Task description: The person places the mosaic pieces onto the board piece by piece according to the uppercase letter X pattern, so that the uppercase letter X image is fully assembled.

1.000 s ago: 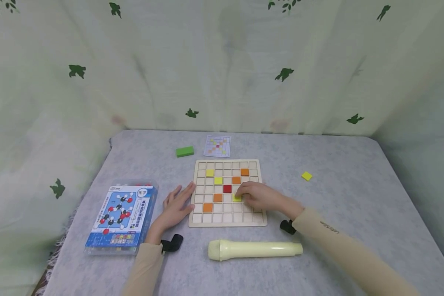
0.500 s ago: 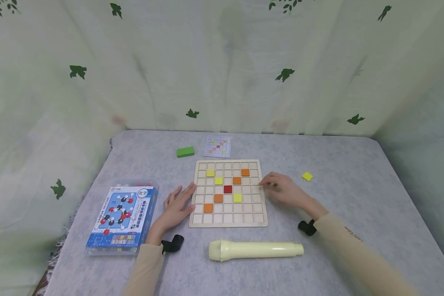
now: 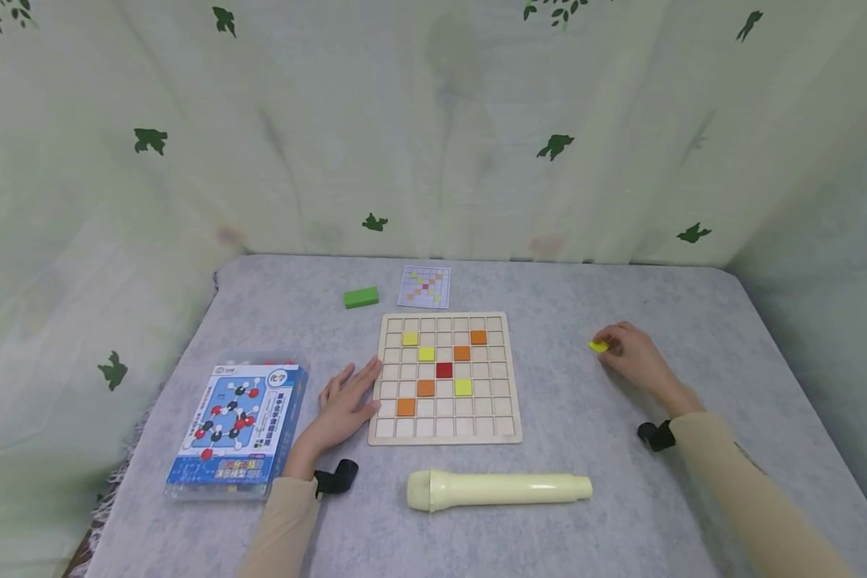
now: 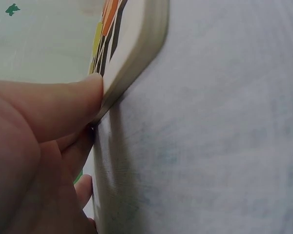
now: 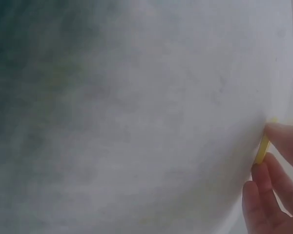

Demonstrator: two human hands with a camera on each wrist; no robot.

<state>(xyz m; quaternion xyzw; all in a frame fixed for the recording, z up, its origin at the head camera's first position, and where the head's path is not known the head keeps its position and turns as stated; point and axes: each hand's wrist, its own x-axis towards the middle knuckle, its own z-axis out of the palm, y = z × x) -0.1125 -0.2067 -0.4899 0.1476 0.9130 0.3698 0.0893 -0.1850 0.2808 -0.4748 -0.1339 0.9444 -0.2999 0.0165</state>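
Note:
In the head view, a square wooden grid board [image 3: 444, 408] lies mid-table. It bears a red tile [image 3: 444, 370] at its centre, with several orange and yellow tiles along crossing diagonals. My left hand [image 3: 343, 409] rests against the board's left edge, fingers stretched out; in the left wrist view its thumb [image 4: 83, 97] touches the board's side. Well to the right of the board, my right hand [image 3: 639, 359] pinches a loose yellow tile [image 3: 597, 347] between thumb and fingers. The right wrist view shows this tile [image 5: 263, 147] edge-on, close to the tabletop.
A pattern card [image 3: 425, 286] with coloured squares lies behind the board, and a green block [image 3: 361, 298] beside it. A boxed molecule model set [image 3: 234, 429] stands at the left. In front of the board lies a cream microphone [image 3: 502, 489].
My right hand has left the yellow tile on the board's lower-right diagonal, moved right across the table and taken hold of the loose yellow tile. My left hand has stayed in place.

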